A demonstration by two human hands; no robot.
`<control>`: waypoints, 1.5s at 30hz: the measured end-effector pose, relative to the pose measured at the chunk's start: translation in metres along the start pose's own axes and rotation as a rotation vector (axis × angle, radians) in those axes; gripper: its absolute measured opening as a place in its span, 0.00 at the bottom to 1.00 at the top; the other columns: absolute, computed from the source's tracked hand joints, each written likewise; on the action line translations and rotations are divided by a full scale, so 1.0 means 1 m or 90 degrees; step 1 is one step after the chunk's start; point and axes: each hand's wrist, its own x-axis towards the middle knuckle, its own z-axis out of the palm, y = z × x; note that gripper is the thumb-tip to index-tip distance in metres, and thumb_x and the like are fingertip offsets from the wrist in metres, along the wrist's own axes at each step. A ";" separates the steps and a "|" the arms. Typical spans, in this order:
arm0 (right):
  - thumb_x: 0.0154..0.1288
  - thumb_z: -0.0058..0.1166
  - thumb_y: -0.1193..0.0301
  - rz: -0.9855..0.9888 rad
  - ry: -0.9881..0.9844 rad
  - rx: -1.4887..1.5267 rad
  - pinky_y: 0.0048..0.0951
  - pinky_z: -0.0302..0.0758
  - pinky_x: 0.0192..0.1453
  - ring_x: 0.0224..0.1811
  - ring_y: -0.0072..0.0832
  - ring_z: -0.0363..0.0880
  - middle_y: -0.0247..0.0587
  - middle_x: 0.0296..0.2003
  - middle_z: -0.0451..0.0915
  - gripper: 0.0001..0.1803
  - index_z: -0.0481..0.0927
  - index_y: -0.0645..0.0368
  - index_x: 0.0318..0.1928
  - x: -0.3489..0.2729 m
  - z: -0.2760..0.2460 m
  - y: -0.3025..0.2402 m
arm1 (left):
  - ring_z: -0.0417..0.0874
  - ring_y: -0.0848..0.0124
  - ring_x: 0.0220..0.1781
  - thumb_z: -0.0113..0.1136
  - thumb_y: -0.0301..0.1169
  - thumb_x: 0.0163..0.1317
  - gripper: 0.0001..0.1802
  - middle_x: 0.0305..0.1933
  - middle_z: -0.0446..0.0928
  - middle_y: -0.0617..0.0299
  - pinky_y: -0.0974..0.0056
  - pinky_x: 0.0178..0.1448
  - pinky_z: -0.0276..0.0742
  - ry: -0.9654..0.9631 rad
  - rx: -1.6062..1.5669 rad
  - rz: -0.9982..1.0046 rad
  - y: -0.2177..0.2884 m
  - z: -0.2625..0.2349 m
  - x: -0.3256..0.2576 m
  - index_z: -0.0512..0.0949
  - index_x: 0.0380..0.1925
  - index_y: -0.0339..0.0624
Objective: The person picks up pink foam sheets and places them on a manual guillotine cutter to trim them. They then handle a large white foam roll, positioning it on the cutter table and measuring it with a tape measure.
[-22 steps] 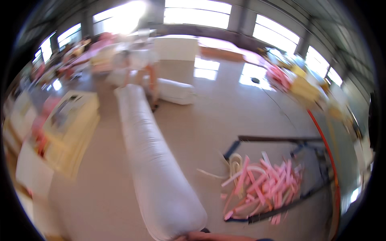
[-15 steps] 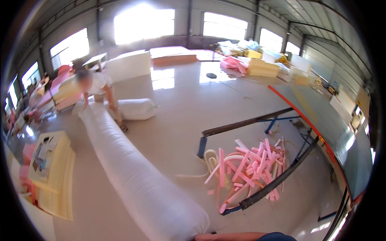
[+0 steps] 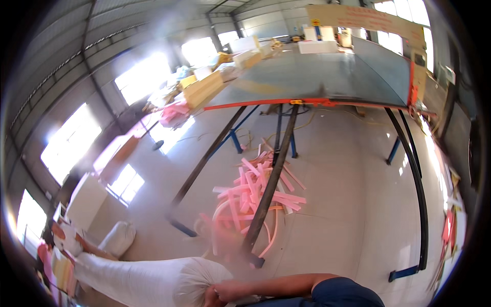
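A long, stuffed white sack (image 3: 148,279) stretches across the lower left. My right hand (image 3: 230,290) is closed on its gathered near end, and my bare forearm reaches in from a dark blue sleeve. More skin shows against the same end at the lower edge; whether it is my left hand or part of the right one, I cannot tell. Another person (image 3: 69,240) bends at the far end of the sack, one arm reaching down by it. Behind the sack lies a shorter white sack (image 3: 118,238).
Pink foam strips (image 3: 248,192) are heaped on the floor, beside and behind a dark sloping metal bar (image 3: 271,199). A large grey table (image 3: 302,77) with a red edge stands beyond. Yellow foam blocks (image 3: 203,91) are stacked at its left, and scraps (image 3: 450,225) lie far right.
My view has swung to the right, bringing the grey table to the middle and the long sack to the lower left. My right hand still grips the sack's end.
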 end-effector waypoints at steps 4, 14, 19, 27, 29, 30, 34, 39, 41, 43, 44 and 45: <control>0.51 0.53 0.72 0.054 0.060 -0.010 0.42 0.77 0.44 0.41 0.44 0.83 0.48 0.36 0.84 0.13 0.84 0.57 0.38 -0.069 -0.079 0.018 | 0.80 0.67 0.47 0.60 0.39 0.64 0.21 0.43 0.78 0.57 0.63 0.51 0.76 -0.078 0.061 0.051 0.023 0.090 0.030 0.73 0.49 0.35; 0.46 0.53 0.72 0.122 0.338 -0.126 0.48 0.77 0.38 0.35 0.49 0.83 0.53 0.29 0.83 0.09 0.83 0.60 0.28 -0.196 -0.257 0.121 | 0.79 0.67 0.48 0.60 0.37 0.64 0.19 0.43 0.78 0.58 0.63 0.51 0.76 -0.270 0.091 0.118 0.049 0.313 0.160 0.72 0.48 0.35; 0.50 0.54 0.68 0.252 0.345 -0.212 0.49 0.77 0.37 0.34 0.50 0.83 0.54 0.30 0.83 0.10 0.84 0.60 0.29 -0.239 -0.368 0.194 | 0.79 0.67 0.48 0.60 0.36 0.64 0.18 0.43 0.77 0.58 0.64 0.51 0.76 -0.358 0.060 0.149 0.071 0.439 0.243 0.72 0.48 0.35; 0.49 0.53 0.70 0.251 0.480 -0.182 0.51 0.76 0.37 0.33 0.52 0.82 0.54 0.28 0.82 0.08 0.81 0.61 0.27 -0.327 -0.518 0.279 | 0.70 0.66 0.62 0.52 0.28 0.69 0.27 0.60 0.67 0.52 0.63 0.62 0.69 -0.352 0.110 0.203 0.120 0.621 0.302 0.56 0.64 0.31; 0.48 0.53 0.71 0.231 0.527 -0.163 0.50 0.76 0.37 0.32 0.52 0.82 0.54 0.28 0.82 0.08 0.82 0.61 0.28 -0.357 -0.558 0.306 | 0.67 0.65 0.64 0.52 0.27 0.69 0.28 0.63 0.64 0.51 0.62 0.64 0.68 -0.369 0.197 0.246 0.125 0.670 0.331 0.54 0.65 0.32; 0.48 0.52 0.71 0.220 0.551 -0.152 0.50 0.76 0.37 0.32 0.52 0.82 0.54 0.28 0.82 0.09 0.82 0.62 0.28 -0.373 -0.579 0.320 | 0.66 0.65 0.65 0.52 0.26 0.69 0.29 0.64 0.63 0.51 0.61 0.65 0.67 -0.377 0.242 0.267 0.126 0.696 0.345 0.54 0.66 0.33; 0.46 0.53 0.73 0.123 0.547 -0.132 0.48 0.76 0.37 0.33 0.51 0.82 0.53 0.28 0.82 0.09 0.83 0.62 0.28 -0.421 -0.660 0.348 | 0.70 0.64 0.62 0.50 0.32 0.71 0.22 0.61 0.67 0.53 0.62 0.63 0.70 -0.315 0.183 0.318 0.122 0.777 0.385 0.62 0.60 0.35; 0.43 0.55 0.72 0.158 0.488 -0.144 0.45 0.78 0.41 0.37 0.50 0.83 0.56 0.30 0.83 0.10 0.84 0.63 0.27 -0.479 -0.775 0.389 | 0.71 0.63 0.61 0.49 0.33 0.71 0.20 0.59 0.69 0.53 0.61 0.62 0.71 -0.314 0.146 0.271 0.151 0.908 0.440 0.64 0.59 0.35; 0.44 0.55 0.72 0.186 0.471 -0.149 0.44 0.78 0.41 0.37 0.50 0.83 0.57 0.31 0.83 0.10 0.85 0.63 0.27 -0.504 -0.819 0.413 | 0.72 0.63 0.60 0.48 0.33 0.71 0.20 0.58 0.69 0.53 0.61 0.62 0.71 -0.322 0.131 0.249 0.162 0.961 0.472 0.64 0.58 0.35; 0.45 0.55 0.72 0.193 0.464 -0.156 0.44 0.78 0.41 0.38 0.50 0.83 0.56 0.31 0.83 0.10 0.85 0.63 0.27 -0.527 -0.860 0.438 | 0.72 0.63 0.60 0.48 0.34 0.71 0.20 0.58 0.70 0.53 0.60 0.62 0.71 -0.326 0.115 0.232 0.168 1.006 0.501 0.65 0.58 0.35; 0.45 0.55 0.72 0.194 0.469 -0.158 0.44 0.78 0.41 0.37 0.50 0.83 0.56 0.31 0.83 0.10 0.85 0.63 0.28 -0.538 -0.881 0.450 | 0.73 0.63 0.59 0.48 0.34 0.71 0.20 0.57 0.70 0.53 0.60 0.62 0.71 -0.334 0.108 0.229 0.171 1.030 0.516 0.65 0.58 0.35; 0.46 0.55 0.72 0.196 0.474 -0.160 0.44 0.78 0.41 0.37 0.50 0.83 0.56 0.31 0.83 0.10 0.85 0.63 0.28 -0.550 -0.902 0.462 | 0.73 0.63 0.59 0.47 0.34 0.71 0.20 0.57 0.70 0.53 0.60 0.61 0.71 -0.343 0.099 0.219 0.176 1.057 0.535 0.65 0.57 0.35</control>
